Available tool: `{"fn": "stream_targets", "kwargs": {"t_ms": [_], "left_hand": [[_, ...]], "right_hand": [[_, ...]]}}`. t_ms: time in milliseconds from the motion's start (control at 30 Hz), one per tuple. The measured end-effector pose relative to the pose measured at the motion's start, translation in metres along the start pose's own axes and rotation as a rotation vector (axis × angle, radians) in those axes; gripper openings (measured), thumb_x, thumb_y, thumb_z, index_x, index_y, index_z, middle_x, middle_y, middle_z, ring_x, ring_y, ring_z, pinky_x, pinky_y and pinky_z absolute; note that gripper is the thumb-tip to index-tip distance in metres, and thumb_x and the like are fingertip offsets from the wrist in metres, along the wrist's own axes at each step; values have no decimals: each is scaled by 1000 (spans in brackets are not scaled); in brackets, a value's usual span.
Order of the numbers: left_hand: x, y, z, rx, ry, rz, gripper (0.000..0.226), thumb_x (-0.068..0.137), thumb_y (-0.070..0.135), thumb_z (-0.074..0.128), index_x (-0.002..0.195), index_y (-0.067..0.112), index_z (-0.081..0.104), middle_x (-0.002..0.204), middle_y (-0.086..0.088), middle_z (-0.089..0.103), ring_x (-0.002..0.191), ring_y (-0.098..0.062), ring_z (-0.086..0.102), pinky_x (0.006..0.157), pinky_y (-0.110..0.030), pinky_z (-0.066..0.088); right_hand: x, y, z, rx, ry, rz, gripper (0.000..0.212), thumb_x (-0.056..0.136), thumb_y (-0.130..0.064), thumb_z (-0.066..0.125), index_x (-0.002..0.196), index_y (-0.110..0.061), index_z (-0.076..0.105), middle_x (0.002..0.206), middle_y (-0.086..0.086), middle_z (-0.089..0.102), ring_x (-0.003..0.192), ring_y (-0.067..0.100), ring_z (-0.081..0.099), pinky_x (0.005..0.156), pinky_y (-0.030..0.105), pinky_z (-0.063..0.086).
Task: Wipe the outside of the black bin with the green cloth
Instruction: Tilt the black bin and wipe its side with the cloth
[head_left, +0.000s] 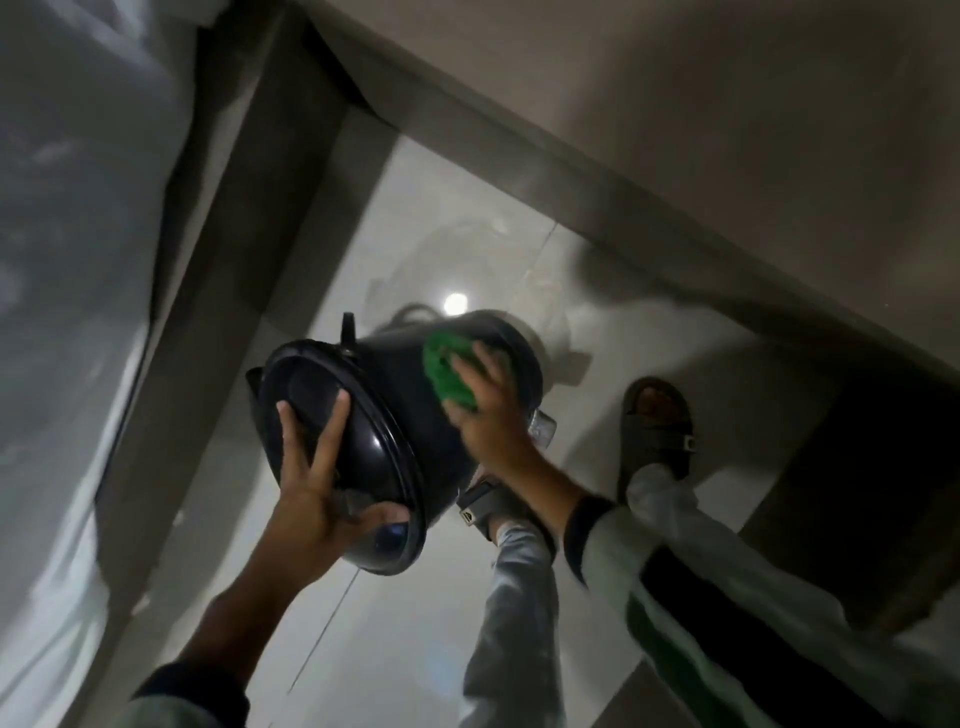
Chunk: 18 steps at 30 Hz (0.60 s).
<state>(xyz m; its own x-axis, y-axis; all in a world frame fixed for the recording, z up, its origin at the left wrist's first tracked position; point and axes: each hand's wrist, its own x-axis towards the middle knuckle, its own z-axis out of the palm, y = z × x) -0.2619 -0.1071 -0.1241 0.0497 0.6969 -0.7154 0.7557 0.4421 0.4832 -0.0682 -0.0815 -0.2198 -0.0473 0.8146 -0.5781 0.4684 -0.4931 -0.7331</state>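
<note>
The black bin (395, 410) is tipped on its side above the floor, its lidded top facing me at the lower left. My left hand (317, 488) grips the lid end, fingers spread over the lid and thumb hooked on the rim. My right hand (488, 410) presses the green cloth (447, 374) flat against the bin's curved outer wall. Part of the cloth is hidden under my fingers.
Glossy pale floor tiles (415, 597) lie below. My feet in grey sandals (657, 426) stand to the right of the bin. A wall with a grey skirting (597, 187) runs along the right, a door frame (249, 208) at left. A small plastic bottle (543, 428) shows beside the bin.
</note>
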Motion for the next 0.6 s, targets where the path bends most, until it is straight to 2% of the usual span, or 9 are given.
{"fn": "stream_targets", "kwargs": {"t_ms": [100,167,267,333,400,467,500,533,600], "left_hand": [[-9,-1,5,112,-1,88,131,49,54,82,154,32,8,164,-13,-28,152,-34,-14,117,-65,24],[-14,-9,9,116,-13,120,127,50,57,82,156,39,15,164,-9,-29,153,-42,-8,114,-69,26],[-19,-28,9,99,-2,151,120,55,64,81,151,62,9,165,1,-31,154,-37,-6,115,-66,26],[-22,-39,11,86,8,182,113,61,73,77,151,61,10,166,2,-28,155,-32,-3,116,-60,26],[-22,-44,12,94,17,202,108,61,79,71,152,59,15,167,0,-24,155,-31,0,113,-60,29],[-18,-42,9,108,15,189,110,59,81,70,152,59,17,168,2,-22,155,-32,4,110,-64,35],[-13,-37,6,109,15,169,112,56,81,72,151,60,16,168,4,-21,154,-32,7,109,-63,37],[-8,-30,3,95,24,151,114,53,80,75,149,63,16,168,6,-20,154,-29,11,110,-59,38],[5,-9,-2,21,43,101,120,44,67,83,145,68,17,169,2,-16,151,-8,13,115,-47,35]], "right_hand": [[-43,-18,10,62,-120,-167,51,87,-24,50,138,-28,47,157,8,27,148,32,17,121,44,15],[-30,-2,3,10,-115,-140,50,88,-22,47,137,-23,50,158,6,26,149,29,16,122,41,14],[26,39,-3,-115,-68,-27,43,89,-16,57,131,-6,58,145,25,46,136,42,41,117,48,31],[70,65,-10,-136,-41,109,40,95,-25,58,130,-8,59,137,24,56,127,41,52,110,47,40],[98,76,-25,-117,-117,263,45,98,-42,51,137,-21,52,145,14,52,133,35,47,115,43,34],[113,72,-33,-90,-227,304,45,97,-46,48,137,-25,50,148,10,49,135,33,44,118,42,31],[114,58,-36,-52,-266,247,43,97,-38,52,136,-21,53,144,11,52,133,33,47,118,38,32],[109,39,-35,-8,-296,166,41,95,-27,58,134,-14,55,140,14,54,130,31,49,116,28,32],[86,0,-35,53,-314,-7,47,87,-6,67,132,1,55,138,22,54,125,23,47,107,0,20]]}}
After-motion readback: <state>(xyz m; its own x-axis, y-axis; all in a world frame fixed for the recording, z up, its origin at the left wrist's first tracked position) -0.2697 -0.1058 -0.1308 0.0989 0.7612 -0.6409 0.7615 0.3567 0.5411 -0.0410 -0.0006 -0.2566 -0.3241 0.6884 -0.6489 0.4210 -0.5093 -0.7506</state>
